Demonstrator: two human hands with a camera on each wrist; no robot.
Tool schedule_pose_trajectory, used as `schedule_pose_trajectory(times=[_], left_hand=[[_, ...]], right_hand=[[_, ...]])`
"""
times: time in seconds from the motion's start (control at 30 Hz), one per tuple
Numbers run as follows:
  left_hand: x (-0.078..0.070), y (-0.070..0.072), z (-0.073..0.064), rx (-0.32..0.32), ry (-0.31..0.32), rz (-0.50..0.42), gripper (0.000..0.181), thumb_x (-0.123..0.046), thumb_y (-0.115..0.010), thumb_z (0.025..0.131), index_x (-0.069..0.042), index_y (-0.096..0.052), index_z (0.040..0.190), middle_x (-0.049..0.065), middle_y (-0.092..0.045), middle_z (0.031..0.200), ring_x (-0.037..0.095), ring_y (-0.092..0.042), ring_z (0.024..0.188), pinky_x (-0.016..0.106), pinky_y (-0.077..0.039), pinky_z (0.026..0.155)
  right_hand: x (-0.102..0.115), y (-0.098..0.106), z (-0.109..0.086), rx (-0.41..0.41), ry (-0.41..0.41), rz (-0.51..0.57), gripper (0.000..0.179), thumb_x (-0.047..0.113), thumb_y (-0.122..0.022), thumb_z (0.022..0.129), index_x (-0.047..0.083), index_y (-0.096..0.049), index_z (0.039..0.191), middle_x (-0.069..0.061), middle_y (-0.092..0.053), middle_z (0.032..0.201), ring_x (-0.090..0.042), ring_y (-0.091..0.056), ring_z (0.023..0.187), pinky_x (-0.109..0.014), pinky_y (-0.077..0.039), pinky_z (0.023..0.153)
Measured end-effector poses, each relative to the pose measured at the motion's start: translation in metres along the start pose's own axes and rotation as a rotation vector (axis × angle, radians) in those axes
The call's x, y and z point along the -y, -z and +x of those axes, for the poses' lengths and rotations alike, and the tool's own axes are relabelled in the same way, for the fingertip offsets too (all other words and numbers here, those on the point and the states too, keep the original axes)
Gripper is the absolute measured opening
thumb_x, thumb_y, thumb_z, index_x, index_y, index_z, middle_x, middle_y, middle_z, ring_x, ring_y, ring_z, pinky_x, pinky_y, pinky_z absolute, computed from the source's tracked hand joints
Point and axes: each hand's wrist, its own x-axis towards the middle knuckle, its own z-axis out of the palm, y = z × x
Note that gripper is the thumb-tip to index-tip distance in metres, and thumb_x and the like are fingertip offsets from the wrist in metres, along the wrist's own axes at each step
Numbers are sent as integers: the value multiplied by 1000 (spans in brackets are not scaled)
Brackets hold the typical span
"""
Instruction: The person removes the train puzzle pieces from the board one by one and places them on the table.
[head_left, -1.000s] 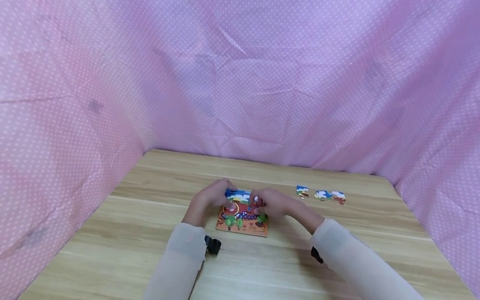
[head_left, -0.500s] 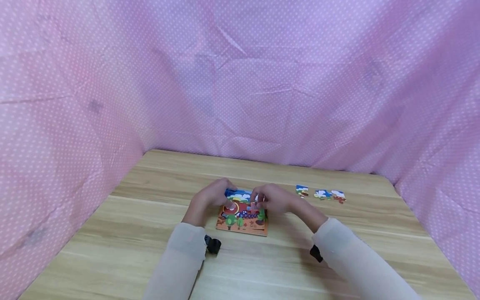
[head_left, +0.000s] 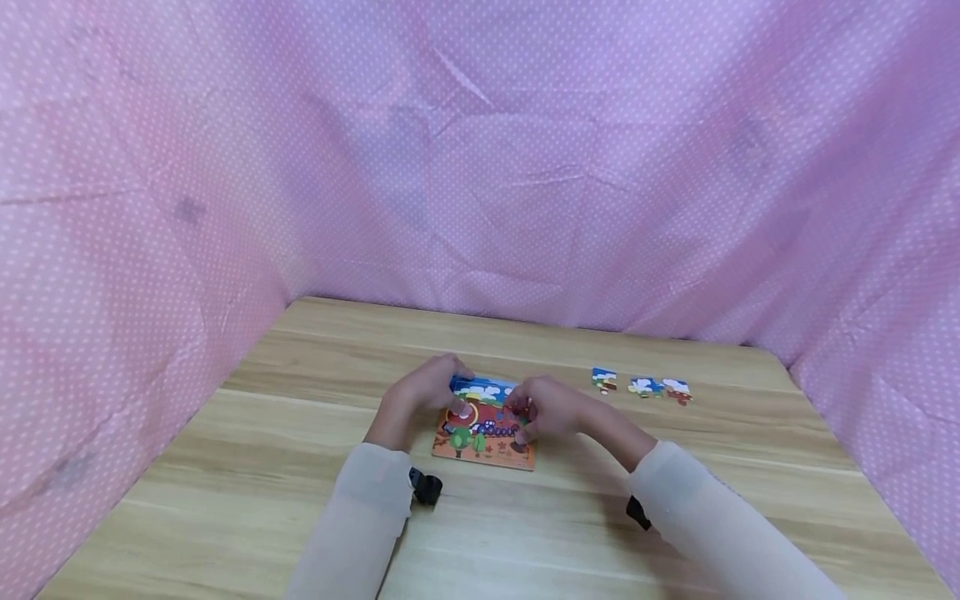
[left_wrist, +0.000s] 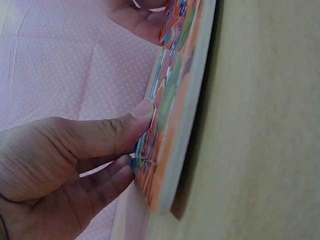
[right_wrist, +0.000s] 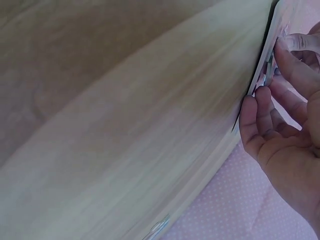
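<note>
A colourful jigsaw puzzle [head_left: 491, 454] in its flat tray lies on the table in the head view, with trees, a caterpillar-like figure and clouds on it. At its left side my left hand [head_left: 429, 387] holds it, thumb on the picture and fingers at the far left edge. My right hand [head_left: 555, 404] is bent over the right side. Between its thumb and fingers is a puzzle piece [left_wrist: 171, 27], seen at the top of the left wrist view and partly hidden. Its other fingers touch the tray's edge in the right wrist view.
Three loose puzzle pieces lie to the right at the back: one alone [head_left: 604, 380] and two close together, a blue-white one [head_left: 645, 387] and a white-red one [head_left: 677, 393]. Pink dotted cloth [head_left: 480, 208] hangs behind the wooden table [head_left: 247, 467].
My right hand has shifted slightly, its thumb now lower on the puzzle's right side. The piece at its fingers, seen raised half a second ago, sits closer to the picture. My left hand stays put.
</note>
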Motion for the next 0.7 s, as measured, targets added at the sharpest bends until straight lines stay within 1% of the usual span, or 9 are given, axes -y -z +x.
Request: schedule_pose_trajectory(times=[0.1,0.2,0.27,0.33,0.5,0.57,0.63,0.7], left_hand=[[-1,1,0,0,-7,14,53,-8,-83,86,-9,-66,136,9,-58,142,33,-49,136,51,-38,117],[-1,1,0,0,-4,15,53,-9,-83,86,-10,-66,137,9,-57,142,32,-49,136,51,-38,117],[0,0,0,1,-1,13,53,-9,-82,87,-10,-66,137,9,-57,142,32,-49,136,51,-38,116],[0,0,0,1,-2,12,52,-9,-82,87,-10,-66,136,8,-58,141,32,-50,135,51,-39,116],[0,0,0,-2,-10,20,52,-8,-82,87,-9,-66,136,8,-58,140,32,-50,134,51,-39,116],[1,-2,0,-6,-13,29,52,-9,-82,87,-9,-66,136,8,-58,141,32,-50,135,50,-39,116],[1,-3,0,-11,-13,38,52,-10,-82,87,-10,-66,136,9,-58,141,32,-49,135,50,-39,116],[2,-4,1,-16,-11,41,52,-10,-83,87,-10,-66,136,9,-58,141,32,-49,136,51,-38,116]], right_hand=[[1,-1,1,1,-5,-14,41,19,-85,86,8,-73,124,3,-70,106,-17,-58,89,-36,-51,83],[3,-2,2,0,-12,-33,41,18,-86,85,7,-73,123,2,-71,107,-17,-58,91,-38,-52,88],[4,-3,2,-9,-25,-44,41,18,-86,85,7,-73,122,2,-71,106,-16,-59,93,-40,-53,93],[5,-4,2,-25,-35,-54,40,17,-87,84,7,-73,119,1,-70,104,-17,-59,94,-42,-54,95],[8,-6,0,-60,-71,-85,37,19,-88,82,6,-72,113,0,-67,96,-18,-57,89,-40,-54,88],[9,-8,-2,-68,-78,-102,38,20,-88,83,5,-72,114,0,-66,96,-19,-57,88,-39,-53,86],[9,-9,-4,-79,-80,-117,40,21,-88,83,4,-72,116,-1,-67,98,-18,-57,90,-40,-54,87],[8,-10,-6,-95,-63,-132,41,20,-87,84,2,-72,117,-3,-68,100,-19,-59,92,-41,-55,89]])
